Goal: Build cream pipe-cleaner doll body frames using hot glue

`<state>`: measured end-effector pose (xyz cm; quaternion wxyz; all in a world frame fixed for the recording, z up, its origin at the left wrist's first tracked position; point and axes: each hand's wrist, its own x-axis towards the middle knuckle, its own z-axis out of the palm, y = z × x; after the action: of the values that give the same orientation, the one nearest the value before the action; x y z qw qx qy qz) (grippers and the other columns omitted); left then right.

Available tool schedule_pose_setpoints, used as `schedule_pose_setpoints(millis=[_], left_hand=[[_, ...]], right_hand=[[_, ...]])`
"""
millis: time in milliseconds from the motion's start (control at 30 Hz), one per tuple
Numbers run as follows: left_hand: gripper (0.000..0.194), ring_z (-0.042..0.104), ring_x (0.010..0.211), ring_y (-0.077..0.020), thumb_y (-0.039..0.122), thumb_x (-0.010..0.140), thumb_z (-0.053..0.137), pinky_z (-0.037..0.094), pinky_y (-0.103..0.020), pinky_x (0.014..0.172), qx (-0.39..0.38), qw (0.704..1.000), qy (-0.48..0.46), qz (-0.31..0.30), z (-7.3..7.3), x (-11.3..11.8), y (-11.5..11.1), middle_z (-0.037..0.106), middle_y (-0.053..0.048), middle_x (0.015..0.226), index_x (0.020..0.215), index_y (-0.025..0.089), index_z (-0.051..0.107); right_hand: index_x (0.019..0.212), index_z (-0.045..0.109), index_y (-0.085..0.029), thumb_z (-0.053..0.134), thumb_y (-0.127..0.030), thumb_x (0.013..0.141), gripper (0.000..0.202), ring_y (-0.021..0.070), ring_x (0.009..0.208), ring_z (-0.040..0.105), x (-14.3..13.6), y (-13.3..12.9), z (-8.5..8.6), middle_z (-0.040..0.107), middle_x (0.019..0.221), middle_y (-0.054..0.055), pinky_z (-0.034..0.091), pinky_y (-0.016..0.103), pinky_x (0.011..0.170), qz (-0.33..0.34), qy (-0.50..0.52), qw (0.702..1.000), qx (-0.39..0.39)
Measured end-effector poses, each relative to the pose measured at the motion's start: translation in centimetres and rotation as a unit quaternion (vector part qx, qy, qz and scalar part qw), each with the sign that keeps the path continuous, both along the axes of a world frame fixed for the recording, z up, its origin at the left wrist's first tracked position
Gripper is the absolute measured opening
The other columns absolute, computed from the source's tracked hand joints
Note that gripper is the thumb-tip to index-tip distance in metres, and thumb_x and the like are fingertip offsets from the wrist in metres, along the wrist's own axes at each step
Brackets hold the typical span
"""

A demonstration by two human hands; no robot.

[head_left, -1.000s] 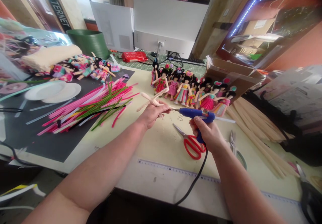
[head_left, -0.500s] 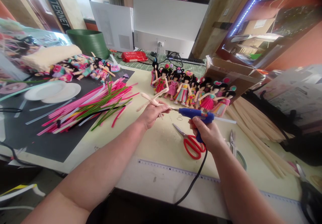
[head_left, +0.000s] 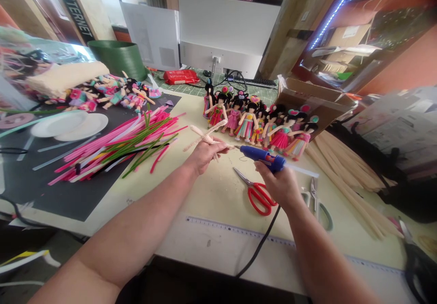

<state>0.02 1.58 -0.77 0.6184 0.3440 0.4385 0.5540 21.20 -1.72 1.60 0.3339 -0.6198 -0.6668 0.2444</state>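
Near the middle of the table, my left hand (head_left: 204,155) is closed on a cream pipe-cleaner doll body (head_left: 200,133); its thin limbs stick out past my fingers. My right hand (head_left: 277,181) grips a blue hot glue gun (head_left: 261,156) by the handle. The gun's metal nozzle points left at the limb end beside my left fingertips; whether it touches cannot be made out. A clear glue stick (head_left: 302,171) juts from its back. Below the gun lie red-handled scissors (head_left: 261,198).
Finished dolls (head_left: 251,122) stand in rows behind my hands, beside a cardboard box (head_left: 317,99). Pink and green pipe cleaners (head_left: 116,144) lie left, cream strips (head_left: 348,181) right. A ruler (head_left: 235,230) runs along the front. Pale-handled scissors (head_left: 314,199) lie near my right wrist.
The glue gun has tilted, its back end dropping and its nozzle shifting slightly left. My right hand has turned with it. My left hand keeps its hold on the doll body.
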Motion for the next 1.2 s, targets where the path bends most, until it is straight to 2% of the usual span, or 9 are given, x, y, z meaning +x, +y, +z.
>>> schedule_pose_setpoints(millis=[167, 433, 567, 667, 800, 900, 1033, 1100, 1200], left_hand=[[0.010, 0.066, 0.070, -0.0132, 0.014, 0.076, 0.068, 0.041, -0.026, 0.067, -0.015, 1.000, -0.001, 0.011, 0.0, -0.1, 0.1, 0.071, -0.004, 0.074, 0.077, 0.015, 0.058], [0.019, 0.067, 0.071, -0.0140, 0.020, 0.069, 0.074, 0.043, -0.026, 0.066, -0.014, 1.000, -0.017, 0.001, 0.1, -0.2, -0.1, 0.073, -0.006, 0.078, 0.078, 0.014, 0.059], [0.021, 0.067, 0.071, -0.0143, 0.022, 0.067, 0.076, 0.043, -0.025, 0.066, -0.006, 1.000, -0.023, -0.007, -0.3, -0.3, 0.1, 0.073, -0.006, 0.077, 0.077, 0.015, 0.060], [0.023, 0.068, 0.073, -0.0147, 0.025, 0.065, 0.078, 0.043, -0.025, 0.067, -0.002, 1.000, -0.024, -0.011, -0.7, -0.4, 0.3, 0.074, -0.005, 0.079, 0.078, 0.016, 0.060], [0.028, 0.067, 0.073, -0.0149, 0.028, 0.061, 0.080, 0.043, -0.025, 0.066, -0.006, 1.000, -0.026, -0.014, -0.7, -0.3, 0.2, 0.074, -0.006, 0.079, 0.076, 0.016, 0.061], [0.029, 0.067, 0.072, -0.0146, 0.028, 0.058, 0.082, 0.043, -0.024, 0.063, 0.002, 1.000, -0.026, -0.005, -0.6, -0.3, 0.1, 0.073, -0.006, 0.078, 0.075, 0.015, 0.062], [0.031, 0.067, 0.072, -0.0141, 0.028, 0.056, 0.082, 0.043, -0.022, 0.060, -0.009, 1.000, -0.015, -0.009, -0.7, -0.3, 0.2, 0.073, -0.006, 0.079, 0.076, 0.014, 0.063], [0.030, 0.067, 0.072, -0.0142, 0.028, 0.057, 0.082, 0.044, -0.022, 0.061, -0.004, 1.000, -0.014, -0.017, -0.7, -0.2, 0.1, 0.073, -0.006, 0.079, 0.075, 0.014, 0.063], [0.028, 0.066, 0.071, -0.0140, 0.026, 0.058, 0.081, 0.044, -0.022, 0.060, 0.002, 1.000, -0.014, -0.020, -0.6, -0.1, -0.1, 0.073, -0.007, 0.078, 0.075, 0.013, 0.062]], right_hand=[[0.075, 0.066, -0.018, 0.053, -0.054, 0.079, 0.039, 0.0190, 0.060, 0.055, 1.5, 1.0, -0.2, 0.061, 0.063, 0.004, 0.041, 0.031, 0.055, -0.016, -0.061, 0.998, 0.002], [0.092, 0.067, -0.017, 0.050, -0.055, 0.082, 0.043, 0.0194, 0.068, 0.061, 4.8, 2.9, -1.9, 0.068, 0.080, 0.008, 0.043, 0.028, 0.057, -0.050, -0.092, 0.990, -0.095], [0.084, 0.068, -0.016, 0.054, -0.055, 0.080, 0.041, 0.0199, 0.066, 0.061, 4.7, 2.7, -1.9, 0.066, 0.072, 0.006, 0.045, 0.029, 0.057, -0.047, -0.099, 0.988, -0.107], [0.079, 0.069, -0.018, 0.064, -0.052, 0.074, 0.035, 0.0201, 0.066, 0.062, 5.3, 2.1, -1.2, 0.067, 0.068, 0.004, 0.047, 0.029, 0.060, -0.035, -0.090, 0.989, -0.114], [0.097, 0.070, -0.020, 0.072, -0.036, 0.068, 0.033, 0.0186, 0.077, 0.065, 8.1, 0.4, -0.2, 0.072, 0.090, 0.005, 0.051, 0.027, 0.067, -0.022, 0.005, 0.994, -0.106], [0.095, 0.068, -0.016, 0.068, -0.032, 0.071, 0.028, 0.0159, 0.073, 0.063, 11.7, -1.3, 0.5, 0.070, 0.089, 0.007, 0.051, 0.026, 0.064, -0.069, 0.041, 0.989, -0.124], [0.076, 0.064, -0.016, 0.063, -0.035, 0.074, 0.019, 0.0123, 0.062, 0.057, 15.1, -3.9, 1.6, 0.066, 0.075, 0.004, 0.049, 0.025, 0.058, -0.147, 0.040, 0.980, -0.129], [0.074, 0.064, -0.016, 0.063, -0.037, 0.075, 0.021, 0.0115, 0.058, 0.054, 14.6, -5.0, 2.0, 0.064, 0.070, 0.002, 0.046, 0.025, 0.056, -0.117, 0.025, 0.982, -0.144], [0.085, 0.068, -0.018, 0.059, -0.039, 0.079, 0.023, 0.0145, 0.063, 0.057, 10.6, -6.0, 2.0, 0.065, 0.071, 0.002, 0.046, 0.027, 0.060, 0.000, -0.008, 0.986, -0.168]])
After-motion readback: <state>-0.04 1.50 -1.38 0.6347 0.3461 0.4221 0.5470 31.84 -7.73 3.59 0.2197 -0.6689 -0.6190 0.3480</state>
